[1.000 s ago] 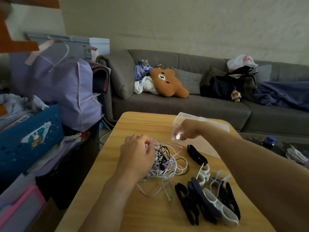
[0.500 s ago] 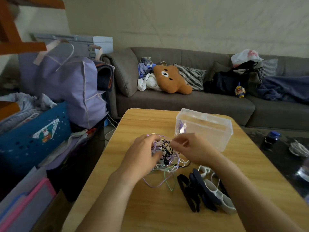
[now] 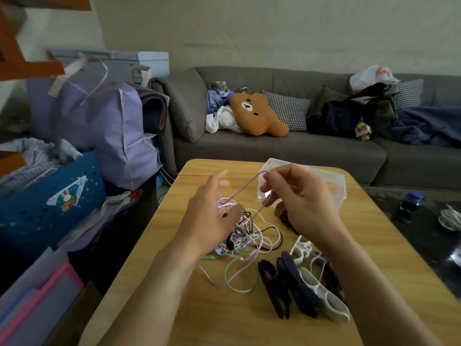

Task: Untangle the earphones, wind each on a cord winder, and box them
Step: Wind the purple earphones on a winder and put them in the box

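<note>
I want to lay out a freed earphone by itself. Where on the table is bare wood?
Bare wood on the table lies left of the tangle, and along the near edge below the cord winders. The middle is crowded; the clear box fills the far right.

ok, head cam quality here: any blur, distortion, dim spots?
Head view: dim indoor light with soft shadows, no glare. Wide-angle bending shows at the sofa back and table edges. Left hand fingertips are slightly soft; the lilac cord held by the right hand reads clearly.
</note>
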